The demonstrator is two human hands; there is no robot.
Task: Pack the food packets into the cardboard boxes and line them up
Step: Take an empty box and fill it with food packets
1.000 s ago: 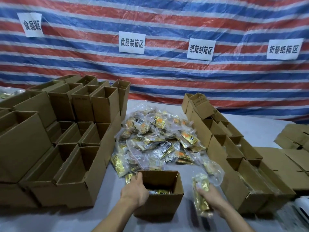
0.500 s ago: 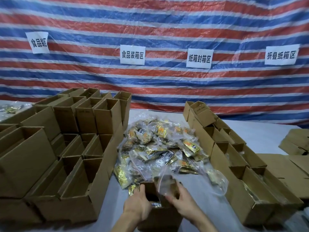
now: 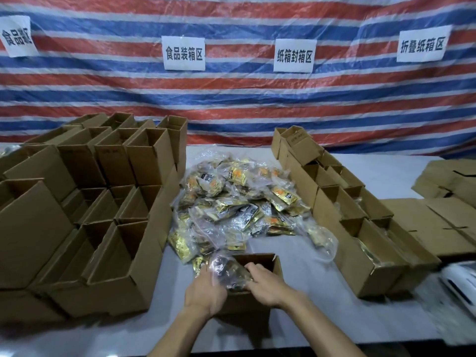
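Note:
A small open cardboard box [image 3: 268, 261] stands on the table right in front of me. A clear plastic food packet [image 3: 228, 271] sits in the box's mouth, tilted, partly inside. My left hand [image 3: 204, 295] holds the packet's left side at the box's near left edge. My right hand [image 3: 265, 284] presses on the packet from the right, fingers over the box opening. Behind the box lies a heap of gold and black food packets [image 3: 239, 204].
Stacks of empty open boxes [image 3: 103, 217] fill the left of the table. A row of boxes [image 3: 358, 233], some holding packets, runs along the right. Flat folded cartons [image 3: 448, 222] lie at far right, a white device [image 3: 461, 282] at the right edge. A striped tarp hangs behind.
My right hand carried the packet from beside the box into its mouth. My left hand moved from the box's rim onto the packet. The view tilted down.

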